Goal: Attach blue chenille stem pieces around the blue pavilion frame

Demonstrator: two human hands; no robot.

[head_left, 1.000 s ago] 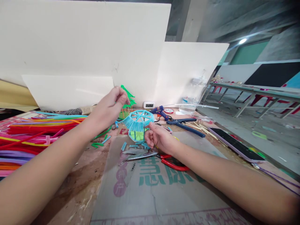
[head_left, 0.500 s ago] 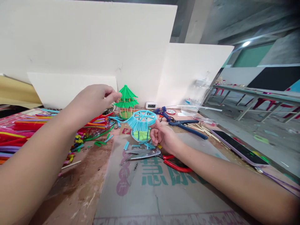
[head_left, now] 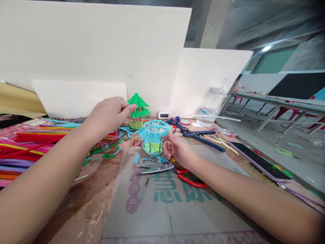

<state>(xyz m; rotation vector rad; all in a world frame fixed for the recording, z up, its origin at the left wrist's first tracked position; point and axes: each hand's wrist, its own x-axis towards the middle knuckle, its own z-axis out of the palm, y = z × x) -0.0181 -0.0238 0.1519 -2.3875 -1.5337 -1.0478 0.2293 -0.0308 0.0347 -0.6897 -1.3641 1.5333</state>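
Observation:
My right hand (head_left: 177, 149) is closed at the right side of a small light-blue pavilion model (head_left: 153, 135), its thumb on the roof rim. That model has an open spoked roof frame, a fringe of blue strips on the left and a green floor. Raised to the left, my left hand (head_left: 114, 111) has its fingers pinched together; anything between them is too small or hidden. Its fingertips overlap a green tiered pavilion model (head_left: 138, 101) standing behind, and I cannot tell whether they touch. Cut blue pieces (head_left: 137, 159) and red-handled scissors (head_left: 154, 168) lie just in front of the blue model.
Bundles of coloured pipe cleaners (head_left: 33, 145) cover the left side. A blue glue gun (head_left: 177, 123), blue-handled pliers (head_left: 207, 137), thin wooden sticks (head_left: 228, 145) and a phone (head_left: 259, 161) lie to the right. A small digital clock (head_left: 164, 115) stands before white boards (head_left: 152, 61).
My left hand has moved slightly right and down, its fingertips now further across the green model. My right hand and the blue model stay nearly still.

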